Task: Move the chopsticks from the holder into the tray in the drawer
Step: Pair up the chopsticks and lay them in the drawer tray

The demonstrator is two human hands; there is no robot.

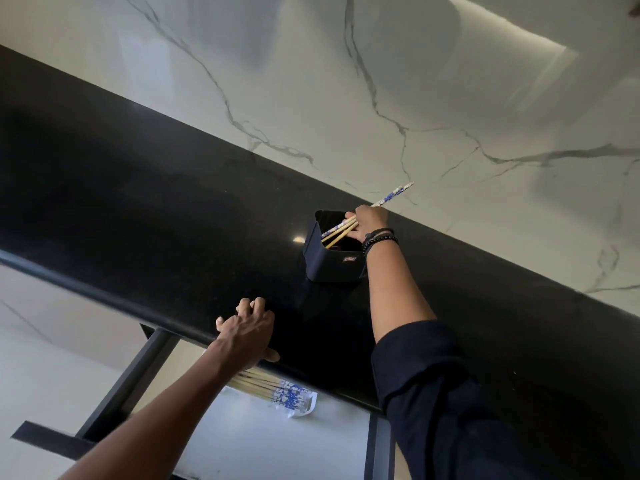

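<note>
My right hand (pixel 369 223) pinches blue-patterned bamboo chopsticks (pixel 341 230) slanting from the far black square holder (pixel 332 258); the drawer's clear tray (pixel 304 407) lies nearer, below my left hand (pixel 247 332), fingers loosely curled on the black desk (pixel 138 202) edge.

Wall: white marble slab (pixel 346 81) with grey veins, facing me.
Counter: glossy black worktop (pixel 156 209) crossing my view on a slant.
Light: bright strip (pixel 512 32) reflected upper right.

Black counter (pixel 173 202), white grey-veined marble wall (pixel 346 81), dark navy holder (pixel 330 261), blue-and-white patterned chopsticks (pixel 391 197)
</note>
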